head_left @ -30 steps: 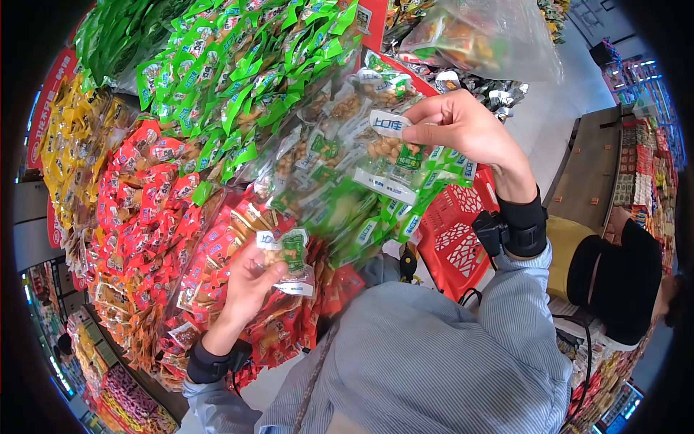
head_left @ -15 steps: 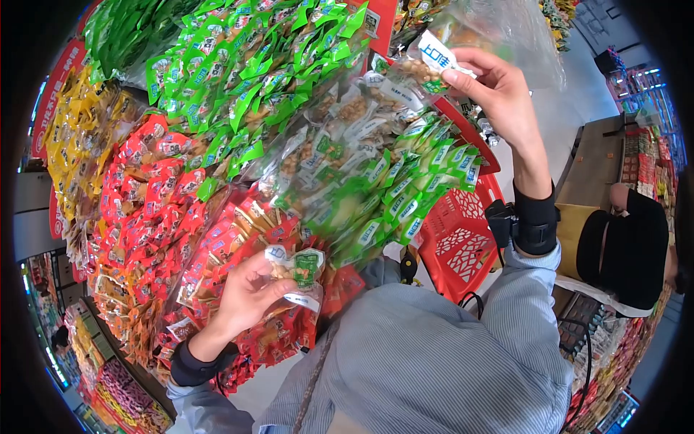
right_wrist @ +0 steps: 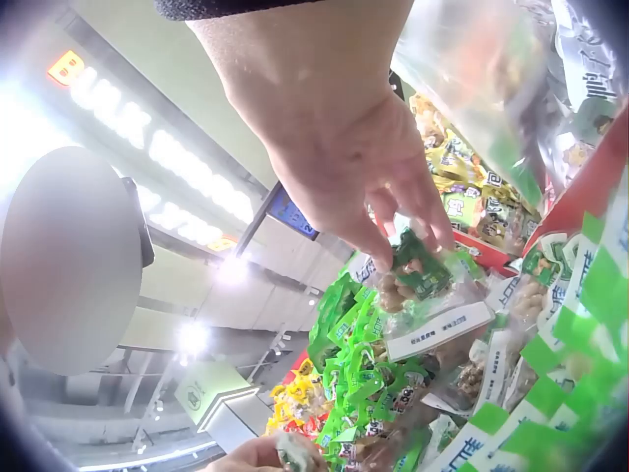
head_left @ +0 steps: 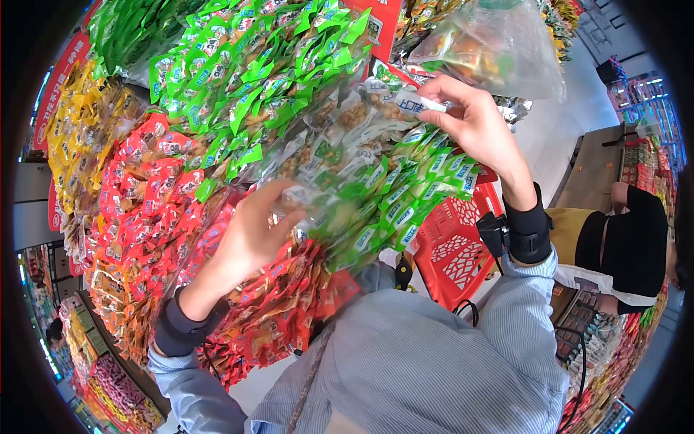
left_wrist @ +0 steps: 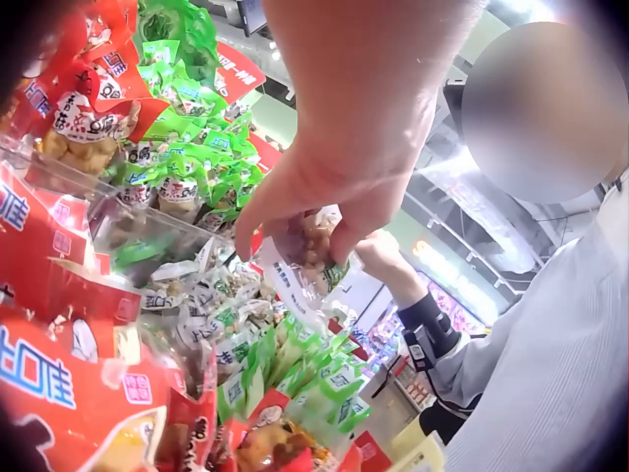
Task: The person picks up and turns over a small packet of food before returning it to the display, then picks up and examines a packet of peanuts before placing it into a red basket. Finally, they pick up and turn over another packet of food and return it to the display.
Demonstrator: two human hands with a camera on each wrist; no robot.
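Observation:
My right hand [head_left: 477, 123] pinches the white top edge of a clear snack packet [right_wrist: 432, 290] with a green label. Tan, nut-like pieces show inside it. It hangs over a heap of similar clear packets [head_left: 340, 141] at the far end of their bin section. My left hand [head_left: 249, 235] grips another clear packet [left_wrist: 313, 258] between thumb and fingers, near the close edge of that heap. In the head view, the left hand's fingers partly cover this packet, and its print is blurred.
Green-and-white packets [head_left: 408, 202] lie beside the clear ones. Red packets [head_left: 148, 195], bright green packets [head_left: 238, 79] and yellow packets [head_left: 79, 137] fill neighbouring sections. A red basket [head_left: 455, 246] stands at right, below a large filled plastic bag [head_left: 491, 50]. Another person [head_left: 622, 246] is farther right.
My right hand rose with its packet toward the upper right, then came back down over the clear heap. My left hand has moved forward toward that heap, still gripping its packet.

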